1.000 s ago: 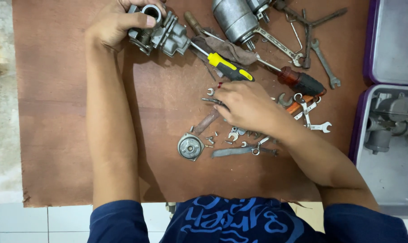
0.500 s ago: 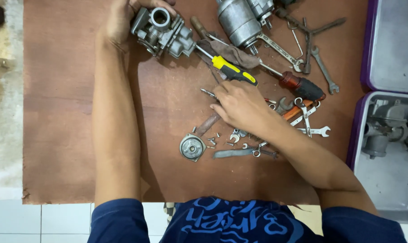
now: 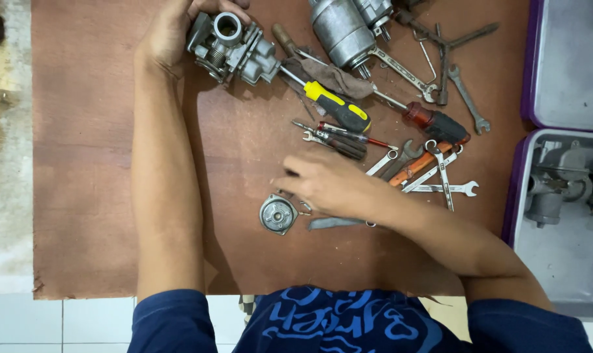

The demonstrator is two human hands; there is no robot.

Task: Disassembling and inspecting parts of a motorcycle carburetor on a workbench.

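The left hand [image 3: 169, 33] is clamped around the end of a grey metal carburetor body [image 3: 234, 49] at the far edge of the brown desk [image 3: 87, 163], fingers wrapped over its top, which keeps the casting steady and its round bore facing up toward the camera; it rests on the desk rather than being lifted. The right hand [image 3: 326, 183] hovers low over the middle of the desk with fingers loosely curled and pointing left, just above a scatter of small parts; whether it pinches anything I cannot tell, since the fingertips hide what lies under them. Just beside those fingertips sits a round metal cover [image 3: 277, 214], flat on the desk, and a thin grey strip [image 3: 336, 223] pokes out from under the palm; both lie within easy reach, as loose pieces set down close to the body they belong with.

Tools fan out to the right of the hand: a yellow-handled screwdriver [image 3: 339, 108] with its tip pointing at the carburetor, a red-and-black screwdriver [image 3: 434, 123], several spanners [image 3: 447, 188] overlapping; a grey cylindrical motor [image 3: 342, 29] lies at the far edge on a rag [image 3: 336, 77]. Purple-rimmed trays [image 3: 519, 189] at the right hold further grey castings, kept apart from the work on the desk.
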